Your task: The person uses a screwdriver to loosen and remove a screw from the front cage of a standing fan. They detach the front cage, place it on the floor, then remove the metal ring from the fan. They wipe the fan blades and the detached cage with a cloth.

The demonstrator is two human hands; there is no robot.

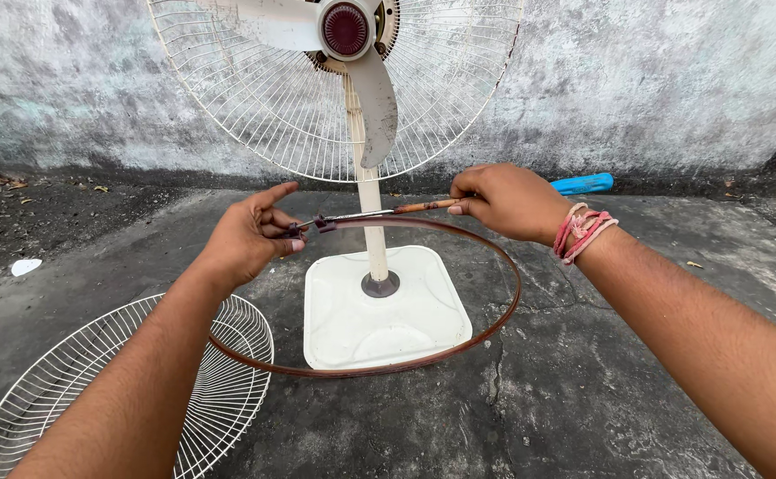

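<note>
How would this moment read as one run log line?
left hand: pinches ring clamp | right hand: drives screwdriver | fan: front open

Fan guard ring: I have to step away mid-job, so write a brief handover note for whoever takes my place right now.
Left hand: pinches the clamp end of the brown guard ring.
Right hand: grip on a screwdriver, tip at the ring's clamp screw.
Things: ring held in the air in front of the pedestal fan; front grille lies on the ground, lower left.
Done: ring and front grille are off the fan.
Left: whether the screw is being loosened or tightened cannot be told.
</note>
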